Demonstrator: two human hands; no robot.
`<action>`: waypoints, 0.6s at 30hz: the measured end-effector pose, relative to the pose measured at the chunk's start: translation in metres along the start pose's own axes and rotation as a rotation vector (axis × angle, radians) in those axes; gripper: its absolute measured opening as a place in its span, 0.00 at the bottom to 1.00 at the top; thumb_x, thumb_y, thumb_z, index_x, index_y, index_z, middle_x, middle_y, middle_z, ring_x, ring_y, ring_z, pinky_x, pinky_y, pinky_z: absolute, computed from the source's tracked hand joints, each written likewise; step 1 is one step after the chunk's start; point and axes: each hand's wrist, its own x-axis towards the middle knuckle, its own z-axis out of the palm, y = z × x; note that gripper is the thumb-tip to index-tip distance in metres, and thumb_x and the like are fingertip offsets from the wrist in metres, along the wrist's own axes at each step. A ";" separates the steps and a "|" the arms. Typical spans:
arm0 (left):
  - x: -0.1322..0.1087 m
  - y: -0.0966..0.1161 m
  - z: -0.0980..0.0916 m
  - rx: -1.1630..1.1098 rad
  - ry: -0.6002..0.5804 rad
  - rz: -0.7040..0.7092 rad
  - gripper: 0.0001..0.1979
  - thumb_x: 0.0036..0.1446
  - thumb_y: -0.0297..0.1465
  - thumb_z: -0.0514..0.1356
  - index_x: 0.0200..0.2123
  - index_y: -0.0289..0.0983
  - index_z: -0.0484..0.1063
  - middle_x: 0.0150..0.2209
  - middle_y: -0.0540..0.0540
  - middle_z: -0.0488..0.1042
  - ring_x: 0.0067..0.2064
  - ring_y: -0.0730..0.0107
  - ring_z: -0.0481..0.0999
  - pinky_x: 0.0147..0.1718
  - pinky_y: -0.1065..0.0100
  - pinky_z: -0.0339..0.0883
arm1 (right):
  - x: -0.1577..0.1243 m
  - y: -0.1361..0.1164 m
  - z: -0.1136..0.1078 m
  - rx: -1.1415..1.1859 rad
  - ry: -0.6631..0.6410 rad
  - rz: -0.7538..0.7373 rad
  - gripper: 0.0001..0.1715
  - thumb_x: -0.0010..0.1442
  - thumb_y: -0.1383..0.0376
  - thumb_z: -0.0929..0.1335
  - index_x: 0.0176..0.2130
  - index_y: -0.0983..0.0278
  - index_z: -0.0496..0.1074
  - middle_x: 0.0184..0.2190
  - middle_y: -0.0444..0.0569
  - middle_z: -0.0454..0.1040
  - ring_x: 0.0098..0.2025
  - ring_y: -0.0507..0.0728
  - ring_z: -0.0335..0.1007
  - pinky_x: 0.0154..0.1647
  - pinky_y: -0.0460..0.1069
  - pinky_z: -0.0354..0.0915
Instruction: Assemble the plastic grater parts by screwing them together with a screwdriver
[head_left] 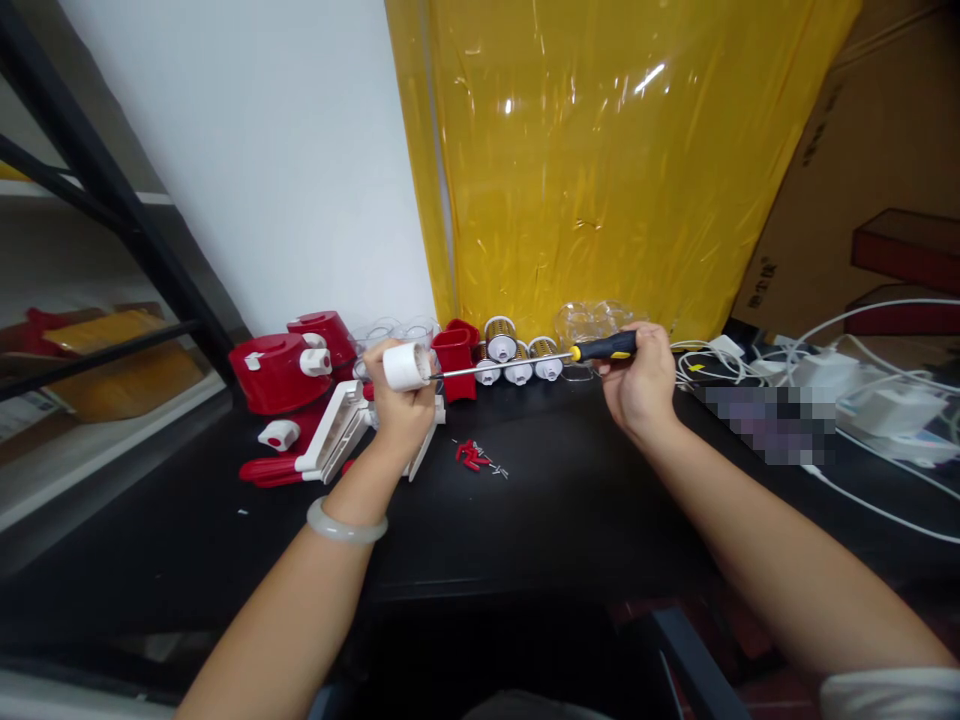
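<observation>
My left hand (403, 410) is closed around a white cylindrical plastic part (405, 367), held above the black table. In my right hand (646, 385) is a long screwdriver (604, 346) with a black and yellow handle, gripped near its end. Its metal shaft runs left, almost level, and the tip meets or nearly meets the right side of the white part; exact contact is hard to see. Below the shaft lies a small pile of red pieces and screws (472, 456). Behind it are several metal grater drums (501, 340) with white ends and a red plastic part (454, 362).
Red housings (271, 372) and white-and-red handle parts (330, 440) lie at the left. Clear plastic pieces (589, 322) stand by the yellow-wrapped panel (570, 160). White cables, chargers (896, 408) and a phone-like device (772, 420) cover the right side. A black shelf frame (127, 220) rises at far left.
</observation>
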 end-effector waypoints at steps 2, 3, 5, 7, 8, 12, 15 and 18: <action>0.000 -0.001 0.000 0.049 0.026 0.080 0.23 0.52 0.32 0.66 0.45 0.42 0.56 0.37 0.49 0.67 0.36 0.69 0.72 0.40 0.63 0.68 | 0.001 0.001 -0.001 -0.004 0.006 -0.002 0.17 0.58 0.50 0.68 0.31 0.59 0.61 0.24 0.37 0.61 0.19 0.46 0.61 0.17 0.42 0.62; 0.000 -0.002 0.000 0.074 0.028 0.106 0.23 0.51 0.31 0.66 0.45 0.42 0.57 0.37 0.49 0.67 0.36 0.68 0.71 0.39 0.63 0.68 | 0.002 0.001 -0.002 -0.003 0.008 -0.005 0.17 0.57 0.51 0.68 0.31 0.59 0.61 0.24 0.37 0.62 0.20 0.46 0.61 0.17 0.42 0.61; 0.000 -0.005 -0.001 0.120 0.011 0.106 0.23 0.50 0.29 0.66 0.46 0.42 0.58 0.38 0.48 0.68 0.37 0.66 0.72 0.39 0.62 0.67 | 0.004 0.003 -0.003 -0.002 0.015 -0.014 0.17 0.57 0.51 0.69 0.31 0.59 0.61 0.24 0.37 0.62 0.20 0.46 0.61 0.17 0.41 0.61; 0.001 -0.008 -0.002 0.161 -0.012 0.085 0.24 0.48 0.27 0.65 0.47 0.42 0.59 0.39 0.47 0.69 0.38 0.64 0.72 0.40 0.61 0.67 | 0.006 0.006 -0.005 -0.008 0.027 -0.019 0.18 0.56 0.51 0.69 0.31 0.59 0.61 0.25 0.37 0.63 0.21 0.46 0.62 0.17 0.41 0.61; 0.001 -0.009 -0.003 0.179 -0.029 0.078 0.24 0.47 0.25 0.65 0.47 0.43 0.60 0.39 0.47 0.70 0.39 0.63 0.73 0.40 0.60 0.67 | 0.008 0.008 -0.006 -0.013 0.034 -0.017 0.18 0.56 0.51 0.69 0.31 0.59 0.61 0.25 0.37 0.63 0.21 0.46 0.63 0.17 0.41 0.60; 0.001 -0.009 -0.002 0.241 -0.098 0.052 0.24 0.45 0.23 0.64 0.47 0.42 0.63 0.38 0.46 0.72 0.37 0.62 0.73 0.36 0.62 0.66 | 0.014 0.016 -0.011 -0.031 0.059 0.003 0.18 0.55 0.50 0.69 0.31 0.59 0.61 0.25 0.37 0.63 0.21 0.46 0.63 0.16 0.41 0.59; 0.000 -0.004 0.000 0.269 -0.133 -0.014 0.22 0.46 0.24 0.64 0.45 0.40 0.64 0.34 0.46 0.72 0.32 0.63 0.72 0.30 0.63 0.65 | 0.018 0.022 -0.014 -0.032 0.079 0.026 0.17 0.54 0.52 0.69 0.30 0.60 0.62 0.25 0.37 0.63 0.22 0.46 0.63 0.16 0.41 0.58; -0.001 0.001 0.001 0.312 -0.207 -0.100 0.20 0.47 0.27 0.65 0.44 0.40 0.65 0.30 0.47 0.72 0.29 0.61 0.72 0.28 0.63 0.63 | 0.021 0.028 -0.017 -0.029 0.104 0.069 0.16 0.53 0.53 0.70 0.29 0.61 0.62 0.25 0.37 0.64 0.21 0.46 0.63 0.16 0.41 0.58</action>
